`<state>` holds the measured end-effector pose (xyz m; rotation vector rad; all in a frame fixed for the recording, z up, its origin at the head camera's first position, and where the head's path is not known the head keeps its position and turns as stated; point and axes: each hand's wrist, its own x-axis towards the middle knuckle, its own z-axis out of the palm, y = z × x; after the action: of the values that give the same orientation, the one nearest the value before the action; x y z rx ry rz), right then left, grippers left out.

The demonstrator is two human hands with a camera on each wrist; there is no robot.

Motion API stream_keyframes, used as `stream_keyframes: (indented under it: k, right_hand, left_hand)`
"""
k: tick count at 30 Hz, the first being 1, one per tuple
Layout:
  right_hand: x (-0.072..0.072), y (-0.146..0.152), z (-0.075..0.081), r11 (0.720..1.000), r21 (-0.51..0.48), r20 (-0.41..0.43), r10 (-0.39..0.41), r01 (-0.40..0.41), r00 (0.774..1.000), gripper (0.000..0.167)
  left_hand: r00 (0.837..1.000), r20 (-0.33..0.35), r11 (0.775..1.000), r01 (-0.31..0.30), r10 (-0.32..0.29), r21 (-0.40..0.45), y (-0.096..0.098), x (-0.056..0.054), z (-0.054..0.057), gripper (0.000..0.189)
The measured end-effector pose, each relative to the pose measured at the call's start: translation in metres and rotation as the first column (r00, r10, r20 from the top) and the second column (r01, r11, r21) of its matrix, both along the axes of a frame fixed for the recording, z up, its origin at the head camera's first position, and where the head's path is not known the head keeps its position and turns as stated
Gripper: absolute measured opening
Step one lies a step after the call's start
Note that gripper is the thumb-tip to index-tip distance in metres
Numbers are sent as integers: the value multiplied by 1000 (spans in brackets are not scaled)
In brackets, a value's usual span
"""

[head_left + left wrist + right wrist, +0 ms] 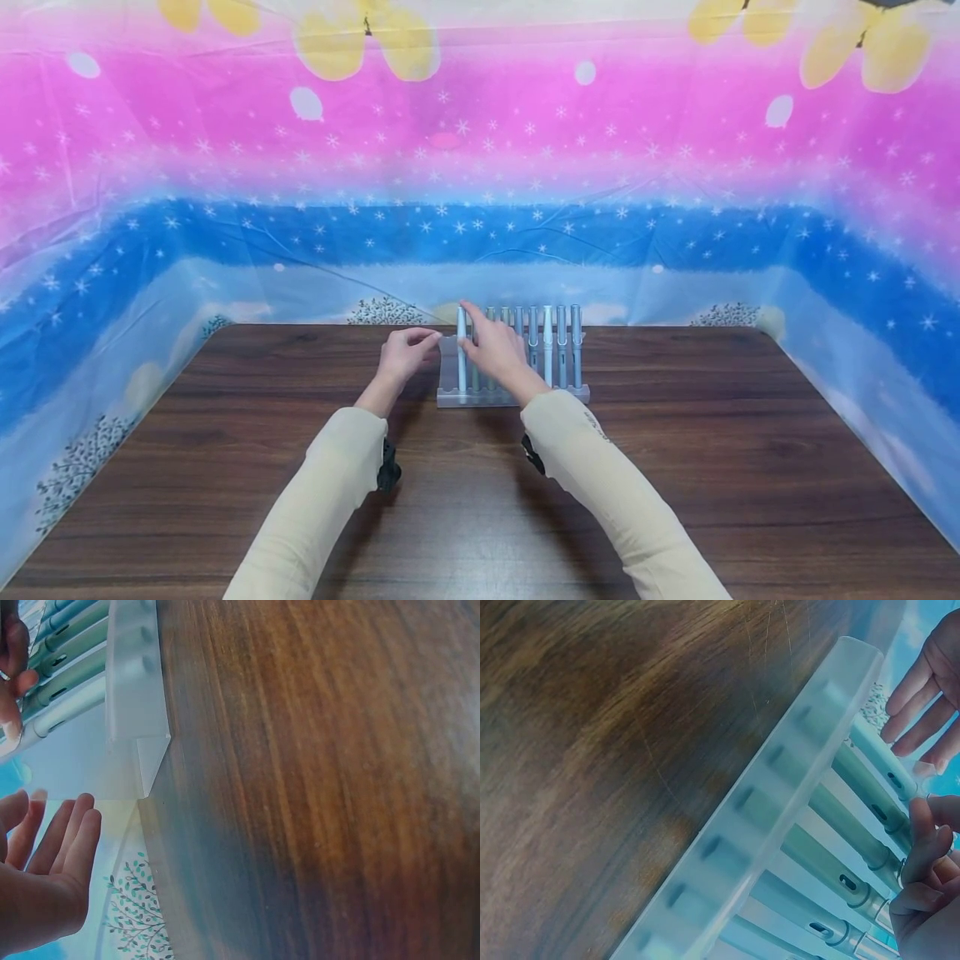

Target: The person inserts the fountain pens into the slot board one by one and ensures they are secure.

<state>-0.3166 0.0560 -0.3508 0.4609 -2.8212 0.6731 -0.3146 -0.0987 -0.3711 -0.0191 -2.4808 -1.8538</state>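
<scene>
A clear plastic pen stand [448, 398] holds a row of upright pens, mostly grey, green and pale blue. My right hand [497, 346] pinches the leftmost white pen [461, 358] near its upper part, index finger near its top and thumb lower on its side. That pen's lower end sits in the stand's front ledge. My left hand [403, 354] pinches the upper left edge of the stand between thumb and index finger; its other fingers extend, as the left wrist view shows. In the right wrist view, green pens [829, 862] stand beside the right fingers. The right hand hides some pens in the head view.
The stand rests on a dark wood-grain table [675, 467] near its back edge. A pink and blue patterned cloth [480, 183] hangs behind and along both sides. Black wrist straps [388, 467] show at the cream sleeves.
</scene>
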Motion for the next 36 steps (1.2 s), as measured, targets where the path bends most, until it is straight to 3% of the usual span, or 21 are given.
stream_keyframes:
  k: [16, 23, 36]
  right_hand:
    - [1, 3, -1, 1000, 10, -6, 1, -1, 1000, 61]
    - [5, 8, -3, 1000, -17, -74, 12, -13, 997, 58]
    - [18, 39, -12, 990, -4, -214, 139, -143, 967, 48]
  left_hand:
    - [1000, 11, 1000, -17, 17, 8, 1, -1, -1, 31]
    - [1000, 6, 1000, -19, 18, 10, 1, -1, -1, 30]
    - [999, 9, 999, -34, 34, 13, 2, -3, -1, 30]
